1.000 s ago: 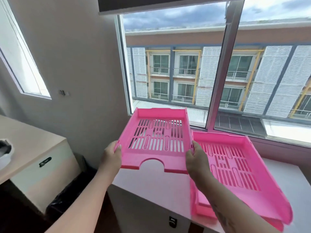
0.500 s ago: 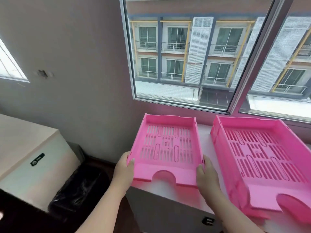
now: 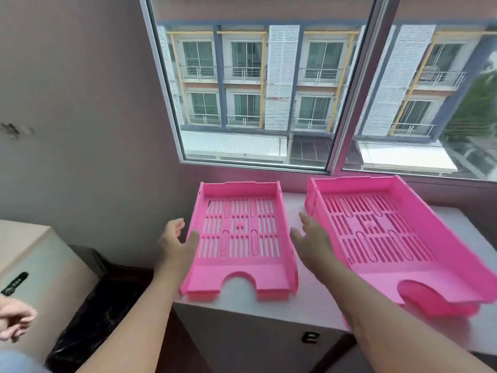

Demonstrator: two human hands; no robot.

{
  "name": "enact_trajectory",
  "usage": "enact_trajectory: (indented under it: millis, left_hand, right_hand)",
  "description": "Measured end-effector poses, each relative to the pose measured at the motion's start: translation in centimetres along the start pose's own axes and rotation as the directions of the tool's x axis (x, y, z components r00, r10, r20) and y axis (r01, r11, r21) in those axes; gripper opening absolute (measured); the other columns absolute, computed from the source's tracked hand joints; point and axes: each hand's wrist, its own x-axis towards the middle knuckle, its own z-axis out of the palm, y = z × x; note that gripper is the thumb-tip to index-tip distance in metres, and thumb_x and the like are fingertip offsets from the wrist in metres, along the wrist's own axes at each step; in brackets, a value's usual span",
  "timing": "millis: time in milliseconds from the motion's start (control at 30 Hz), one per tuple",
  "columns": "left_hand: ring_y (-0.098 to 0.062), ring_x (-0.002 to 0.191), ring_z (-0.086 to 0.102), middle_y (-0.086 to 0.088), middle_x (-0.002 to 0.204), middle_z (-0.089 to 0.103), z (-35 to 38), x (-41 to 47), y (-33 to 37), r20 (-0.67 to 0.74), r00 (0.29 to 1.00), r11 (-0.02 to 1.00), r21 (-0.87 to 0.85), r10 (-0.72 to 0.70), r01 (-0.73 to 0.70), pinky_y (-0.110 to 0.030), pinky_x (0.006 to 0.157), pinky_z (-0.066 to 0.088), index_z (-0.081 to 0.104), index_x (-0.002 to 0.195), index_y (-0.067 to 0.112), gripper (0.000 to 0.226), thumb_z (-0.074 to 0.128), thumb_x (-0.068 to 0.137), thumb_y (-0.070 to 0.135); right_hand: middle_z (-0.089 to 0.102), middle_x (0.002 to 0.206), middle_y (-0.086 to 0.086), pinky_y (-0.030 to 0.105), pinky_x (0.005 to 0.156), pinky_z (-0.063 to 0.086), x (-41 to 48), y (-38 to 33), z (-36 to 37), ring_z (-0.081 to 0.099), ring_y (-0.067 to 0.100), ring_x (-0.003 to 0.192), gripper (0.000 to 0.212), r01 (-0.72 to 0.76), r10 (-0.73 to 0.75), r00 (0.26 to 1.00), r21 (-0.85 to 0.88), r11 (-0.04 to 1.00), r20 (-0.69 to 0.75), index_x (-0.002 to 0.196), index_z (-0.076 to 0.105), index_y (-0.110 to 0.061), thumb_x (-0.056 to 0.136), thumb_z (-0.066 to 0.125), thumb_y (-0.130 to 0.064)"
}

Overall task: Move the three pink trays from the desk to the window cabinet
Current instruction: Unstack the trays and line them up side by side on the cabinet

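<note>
A pink slotted tray [image 3: 239, 278] lies flat on the white window cabinet [image 3: 293, 309], at its left end, its notched front toward me. To its right lies a pink stack of two trays [image 3: 419, 281], its front overhanging the cabinet edge. My left hand [image 3: 176, 242] hovers just left of the single tray, fingers spread, thumb close to its left wall. Between the single tray and the stack, my right hand [image 3: 309, 239] is open and holds nothing.
The window [image 3: 258, 84] rises right behind the cabinet. A black bin bag [image 3: 88, 319] sits on the floor to the left, between the cabinet and a beige cabinet [image 3: 35, 267]. Another person's hand [image 3: 13, 321] shows at the lower left edge.
Both hands set the single tray down on the cabinet's left end and let go; they now hover open beside it. The camera tilted downward.
</note>
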Motion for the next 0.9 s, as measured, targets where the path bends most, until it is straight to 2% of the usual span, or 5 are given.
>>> enact_trajectory:
  millis: [300, 467, 633, 800, 900]
  left_hand:
    - [-0.021, 0.112, 0.059, -0.006, 0.128, 0.061, 10.5, -4.8, 10.3, 0.196, 0.950, 0.970, -0.026, 0.241, -0.241, -0.035, 0.094, 0.048, 0.049, 0.133, 0.012, 0.047, 0.060, 0.088, 0.022]
    - [-0.025, 0.126, 0.051, -0.006, 0.147, 0.046, 17.1, -9.6, 13.2, 0.351, 0.922, 0.986, -0.045, 0.164, -0.158, -0.039, 0.103, 0.043, 0.035, 0.144, 0.014, 0.063, 0.062, 0.089, 0.028]
    - [-0.030, 0.137, 0.039, -0.008, 0.155, 0.034, 21.7, -13.9, 13.4, 0.483, 0.871, 0.996, 0.027, -0.089, 0.087, -0.046, 0.109, 0.035, 0.022, 0.152, 0.016, 0.074, 0.058, 0.091, 0.036]
    - [-0.011, 0.083, 0.059, 0.001, 0.106, 0.061, 23.2, -14.8, 13.2, 0.415, 0.895, 0.986, 0.097, -0.166, 0.138, -0.026, 0.066, 0.049, 0.047, 0.136, 0.011, 0.041, 0.043, 0.095, 0.010]
    - [-0.024, 0.103, 0.060, -0.011, 0.125, 0.061, 22.3, -14.6, 13.7, 0.374, 0.909, 0.978, 0.162, -0.185, 0.132, -0.039, 0.093, 0.051, 0.046, 0.138, 0.007, 0.042, 0.040, 0.096, 0.007]
  right_hand:
    - [0.062, 0.132, 0.011, 0.029, 0.077, 0.051, 1.1, 1.1, -14.0, 0.061, 0.018, 0.092, 0.041, 0.048, -0.070, 0.960, -0.087, 0.995, -0.271, 0.136, 0.055, -0.009, 0.096, 0.051, -0.016]
    - [0.062, 0.131, 0.015, 0.029, 0.086, 0.045, 1.3, 6.4, -21.7, 0.062, 0.031, 0.110, 0.043, -0.055, -0.015, 0.942, -0.197, 0.979, -0.336, 0.136, 0.056, -0.008, 0.094, 0.051, -0.016]
    - [0.048, 0.139, 0.018, 0.044, 0.097, 0.042, 1.7, 12.6, -26.5, 0.046, 0.035, 0.125, 0.051, -0.172, 0.071, 0.961, -0.381, 0.908, -0.266, 0.141, 0.046, -0.008, 0.092, 0.052, -0.021]
    - [0.061, 0.125, 0.014, 0.045, 0.088, 0.052, 1.6, 15.9, -27.2, 0.059, 0.033, 0.106, 0.050, -0.194, 0.197, 0.980, -0.278, 0.941, -0.017, 0.139, 0.042, -0.017, 0.090, 0.041, -0.009]
    - [0.063, 0.114, 0.010, 0.044, 0.082, 0.053, 1.7, 16.3, -25.7, 0.060, 0.030, 0.097, 0.047, -0.187, 0.190, 0.982, -0.177, 0.966, 0.001, 0.131, 0.045, -0.021, 0.088, 0.035, -0.005]
